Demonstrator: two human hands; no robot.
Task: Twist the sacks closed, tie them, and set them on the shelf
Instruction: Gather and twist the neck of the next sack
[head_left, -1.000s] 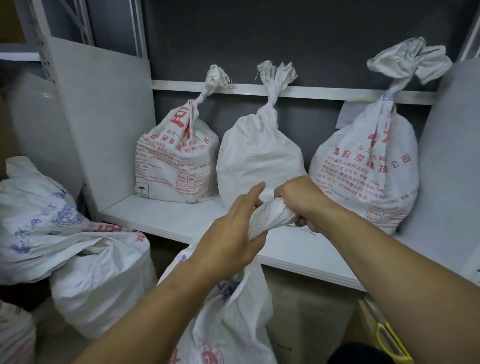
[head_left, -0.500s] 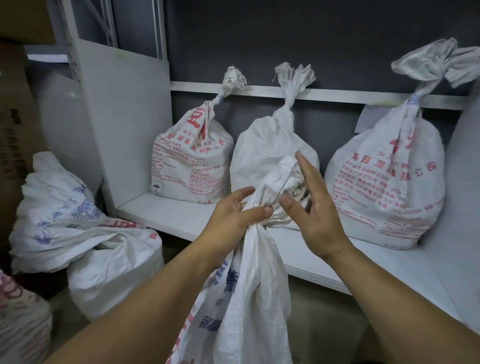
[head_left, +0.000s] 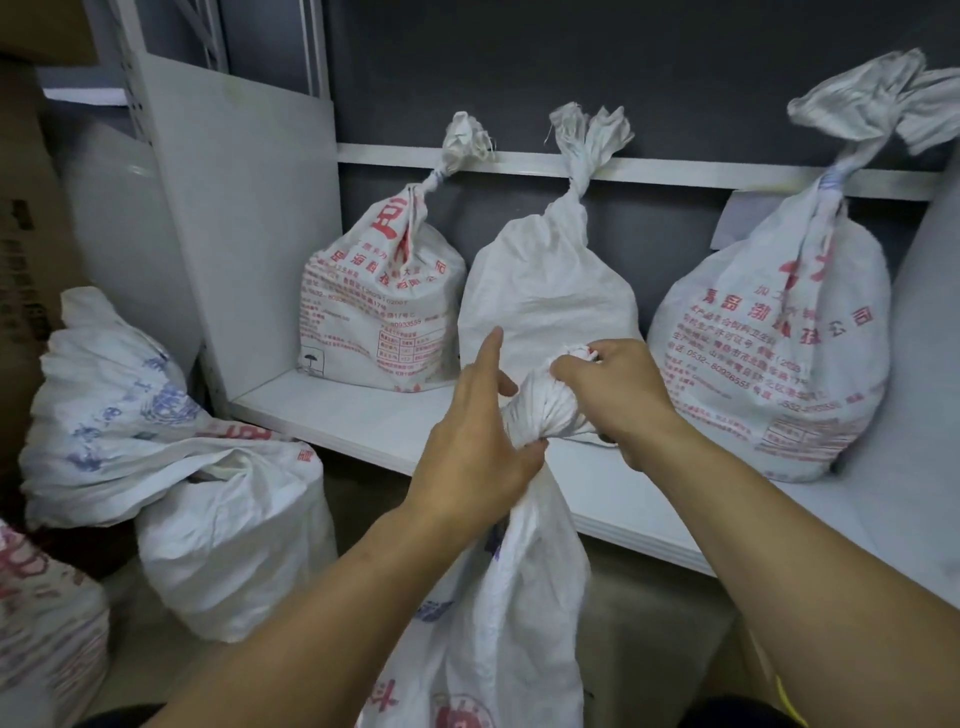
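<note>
A white woven sack (head_left: 519, 597) with blue and red print stands in front of me, below the shelf edge. My left hand (head_left: 475, 441) grips its twisted neck, index finger pointing up. My right hand (head_left: 610, 392) holds the bunched top of the sack (head_left: 540, 405) just above that grip, fingers curled over it. On the white shelf (head_left: 374, 421) stand three tied sacks: a red-printed one (head_left: 379, 306) at the left, a plain white one (head_left: 545, 291) in the middle and a large red-printed one (head_left: 774, 332) at the right.
An open, untied sack (head_left: 234, 545) sits on the floor at the left, with another slumped sack (head_left: 104, 410) leaning over it. A red-printed sack (head_left: 47, 608) shows at the bottom left. A white side panel (head_left: 249, 218) bounds the shelf's left end; cardboard boxes (head_left: 26, 234) stand far left.
My right hand, open beside the sack top half a second ago, has closed over the bunched top. The top is now folded down into a tight ball above my left grip.
</note>
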